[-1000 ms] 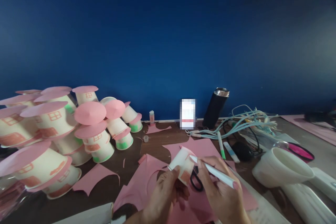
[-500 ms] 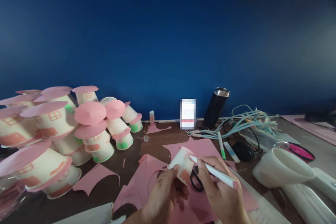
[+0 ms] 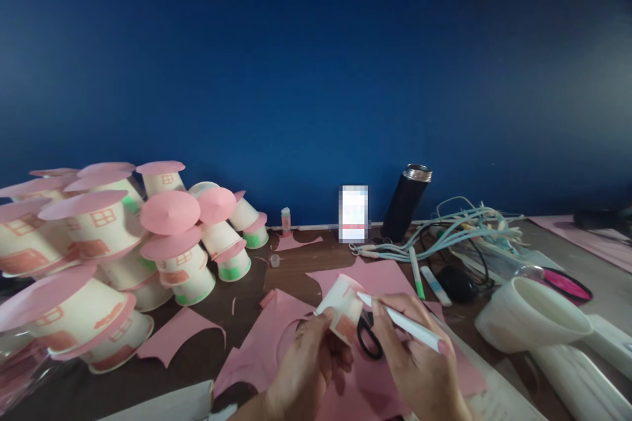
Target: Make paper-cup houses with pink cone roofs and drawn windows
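Note:
My left hand point(image 3: 309, 362) is closed around a small white paper cup point(image 3: 340, 302), which is tilted and bears reddish marks, among them a filled patch near its lower edge. In my right hand point(image 3: 419, 355) is a white marker point(image 3: 405, 325), its tip at the cup's upper right side. Black-handled scissors point(image 3: 369, 339) lie partly hidden between my hands, on cut pink paper point(image 3: 266, 342). To the left stand several stacked paper cups point(image 3: 185, 266) with pink paper cone roofs point(image 3: 170, 212) and drawn windows and doors.
Against the blue wall are a small glue bottle point(image 3: 286, 220), a blurred-out bright screen point(image 3: 353, 214) and a black flask point(image 3: 405, 204). Tangled pale-blue cables point(image 3: 444, 240), a green-ended marker point(image 3: 417, 273), a black mouse point(image 3: 457, 284) and a white tape roll point(image 3: 528, 316) occupy the right.
The cup has turned very slightly in my left hand. Both hands otherwise stay in place, with the marker tip still at the cup.

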{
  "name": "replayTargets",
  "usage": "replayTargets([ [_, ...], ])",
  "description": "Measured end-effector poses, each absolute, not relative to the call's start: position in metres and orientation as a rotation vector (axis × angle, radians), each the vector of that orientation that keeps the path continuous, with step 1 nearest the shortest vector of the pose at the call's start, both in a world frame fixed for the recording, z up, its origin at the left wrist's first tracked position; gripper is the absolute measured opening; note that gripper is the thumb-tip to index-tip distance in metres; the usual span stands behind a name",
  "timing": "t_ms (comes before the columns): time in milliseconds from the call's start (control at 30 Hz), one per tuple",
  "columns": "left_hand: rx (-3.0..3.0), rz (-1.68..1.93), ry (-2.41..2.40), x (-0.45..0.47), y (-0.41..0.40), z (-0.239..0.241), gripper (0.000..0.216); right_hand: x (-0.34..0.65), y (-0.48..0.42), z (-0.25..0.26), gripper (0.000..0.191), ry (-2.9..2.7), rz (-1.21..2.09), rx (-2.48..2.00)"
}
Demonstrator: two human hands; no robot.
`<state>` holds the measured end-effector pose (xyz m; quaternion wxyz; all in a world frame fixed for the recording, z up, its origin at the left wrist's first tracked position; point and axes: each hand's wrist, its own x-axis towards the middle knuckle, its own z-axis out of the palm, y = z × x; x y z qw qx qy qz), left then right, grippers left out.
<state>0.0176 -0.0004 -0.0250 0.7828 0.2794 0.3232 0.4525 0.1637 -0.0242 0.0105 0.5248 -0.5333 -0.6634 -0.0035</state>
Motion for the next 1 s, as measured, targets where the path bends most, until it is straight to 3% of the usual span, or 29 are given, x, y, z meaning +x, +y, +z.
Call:
replayTargets([
  [1000,0.395,0.961,0.680,0.018,0.002,-0.017,0.029,0.163,-0.025,0.012,0.009,-1.607,-0.046,-1.264],
])
